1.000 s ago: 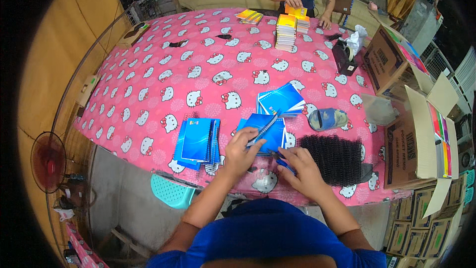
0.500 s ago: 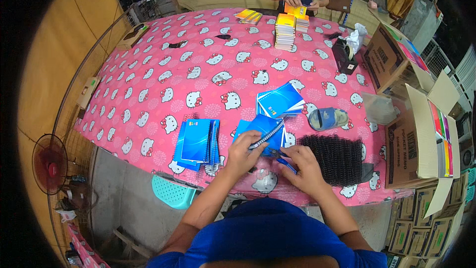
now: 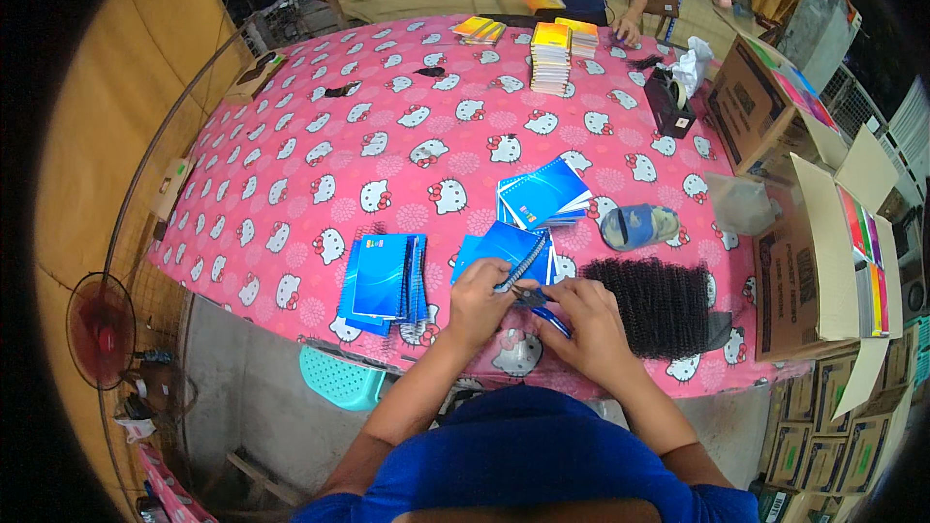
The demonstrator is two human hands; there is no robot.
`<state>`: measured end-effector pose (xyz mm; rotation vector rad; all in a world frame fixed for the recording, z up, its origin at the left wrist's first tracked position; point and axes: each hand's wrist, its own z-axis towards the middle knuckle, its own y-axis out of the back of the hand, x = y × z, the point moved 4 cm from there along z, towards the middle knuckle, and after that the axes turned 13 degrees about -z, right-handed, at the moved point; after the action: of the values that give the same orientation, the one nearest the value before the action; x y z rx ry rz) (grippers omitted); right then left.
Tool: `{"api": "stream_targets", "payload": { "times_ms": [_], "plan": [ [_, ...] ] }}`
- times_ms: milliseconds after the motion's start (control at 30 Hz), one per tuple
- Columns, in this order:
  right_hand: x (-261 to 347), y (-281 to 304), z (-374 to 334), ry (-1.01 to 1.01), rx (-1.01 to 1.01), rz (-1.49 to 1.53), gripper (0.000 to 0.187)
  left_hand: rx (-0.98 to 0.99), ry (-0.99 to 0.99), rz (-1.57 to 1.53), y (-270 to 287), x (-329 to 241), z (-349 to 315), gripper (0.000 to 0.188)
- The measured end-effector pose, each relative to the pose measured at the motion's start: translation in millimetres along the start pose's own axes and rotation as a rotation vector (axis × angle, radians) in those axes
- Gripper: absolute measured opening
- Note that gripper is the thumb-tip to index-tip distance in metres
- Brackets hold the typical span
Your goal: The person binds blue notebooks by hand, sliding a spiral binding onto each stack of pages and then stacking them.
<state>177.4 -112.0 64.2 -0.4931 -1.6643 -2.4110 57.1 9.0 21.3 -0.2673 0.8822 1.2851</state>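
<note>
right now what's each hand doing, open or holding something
Left hand: closed, holding the blue notebook by its spiral edge.
Right hand: closed, holding blue-handled pliers.

I have the pliers [image 3: 551,321] in my right grip [image 3: 593,324] and a notebook [image 3: 506,242] at my left grip [image 3: 480,310], over the tabletop [image 3: 320,165]. Left of both grips lies a notebook stack [image 3: 381,276]; beyond them, a second stack [image 3: 544,194]. Right of the right grip lie the coils [image 3: 654,305], with the open carton [image 3: 796,281] farther right. Well beyond both grips stand the pad pile [image 3: 551,68] and, rightward, the tape dispenser [image 3: 668,108].
</note>
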Motion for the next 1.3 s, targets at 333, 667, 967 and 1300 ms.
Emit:
{"api": "stream_targets", "payload": {
  "times_ms": [333, 667, 967, 1300],
  "plan": [
    [-39, -63, -7, -0.539, 0.685, 1.597, 0.03, 0.026, -0.174, -0.023, 2, -5, -4, 0.029],
    [-16, -93, -30, -0.028, 0.395, 0.312, 0.042, -0.856, 0.214, -0.306, 133, 39, -24, 0.023],
    [-113, 6, -26, -0.392, -0.257, -0.306, 0.032, -0.609, 0.512, 0.897, 204, 68, -61, 0.039],
    [-211, 9, -56, -0.707, -0.017, -0.455, 0.035, 0.605, 0.411, 0.338, -17, 63, 45, 0.035]
  ]
}}
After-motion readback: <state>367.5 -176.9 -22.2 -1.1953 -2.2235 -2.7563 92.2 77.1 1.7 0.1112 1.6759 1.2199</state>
